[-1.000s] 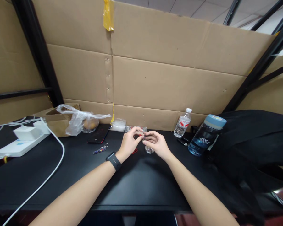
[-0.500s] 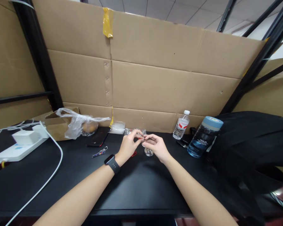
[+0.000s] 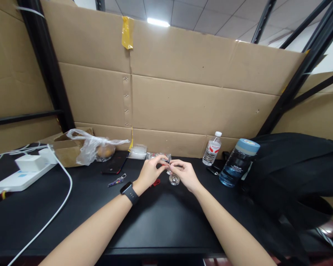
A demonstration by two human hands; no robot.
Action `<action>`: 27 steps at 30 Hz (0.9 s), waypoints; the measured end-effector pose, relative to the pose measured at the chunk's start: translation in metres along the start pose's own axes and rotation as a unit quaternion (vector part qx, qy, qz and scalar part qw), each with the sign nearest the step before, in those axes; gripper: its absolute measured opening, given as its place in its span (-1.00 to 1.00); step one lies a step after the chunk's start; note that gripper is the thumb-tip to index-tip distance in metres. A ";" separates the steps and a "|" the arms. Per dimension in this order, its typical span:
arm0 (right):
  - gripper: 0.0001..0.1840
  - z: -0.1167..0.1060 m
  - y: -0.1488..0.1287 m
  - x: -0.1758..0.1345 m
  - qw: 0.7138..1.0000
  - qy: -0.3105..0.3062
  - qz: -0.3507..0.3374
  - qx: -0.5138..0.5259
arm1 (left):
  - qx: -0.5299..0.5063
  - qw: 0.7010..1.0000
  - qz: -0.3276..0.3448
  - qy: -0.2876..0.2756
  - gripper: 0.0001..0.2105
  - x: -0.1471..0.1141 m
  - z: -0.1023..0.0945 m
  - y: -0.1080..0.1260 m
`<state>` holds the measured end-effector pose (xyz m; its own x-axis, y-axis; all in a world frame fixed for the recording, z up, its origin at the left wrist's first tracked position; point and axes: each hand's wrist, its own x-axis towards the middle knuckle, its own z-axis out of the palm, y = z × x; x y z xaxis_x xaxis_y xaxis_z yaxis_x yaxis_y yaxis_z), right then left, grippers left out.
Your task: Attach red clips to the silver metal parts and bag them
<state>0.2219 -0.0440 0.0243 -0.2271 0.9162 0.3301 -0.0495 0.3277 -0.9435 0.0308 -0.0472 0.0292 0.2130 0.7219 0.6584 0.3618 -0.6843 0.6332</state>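
Note:
My left hand [image 3: 150, 173], with a black watch [image 3: 129, 192] on its wrist, is closed in a pinch on a thin red cord-like piece [image 3: 164, 165]. Thumb and fingers of my right hand [image 3: 184, 174] are pinched together just beside it, on something small that I cannot make out. The fingertips of both hands nearly meet above the black table [image 3: 166, 218]. Under them lies a round silvery metal piece [image 3: 174, 180]. A small tangle of red cord [image 3: 156, 182] rests below my left hand. Behind the fingers is a clear plastic packet [image 3: 166, 156], partly hidden.
Left are a keychain [image 3: 117, 180], a black phone [image 3: 114, 163], a knotted plastic bag [image 3: 90, 147] and a power strip [image 3: 23, 178]. Right stand a water bottle [image 3: 212, 149], a blue-lidded bottle [image 3: 237, 164] and a black bag [image 3: 294, 170]. A cardboard wall [image 3: 183, 96] closes the back.
The camera view has tilted slightly upward. My hands stay pinched close together, with small finger shifts; more of the metal piece and the red cord shows below them.

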 end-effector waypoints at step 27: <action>-0.77 -0.012 0.007 0.006 0.970 -0.044 -0.082 -0.222 | 0.146 0.983 0.035 -0.106 -0.77 -0.001 0.001 -0.012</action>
<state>0.2321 -0.0332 0.0197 -0.3341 0.8265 0.4531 0.3284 0.5526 -0.7660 0.0274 -0.0396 0.0205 0.4194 0.7007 0.5771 0.5784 -0.6963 0.4250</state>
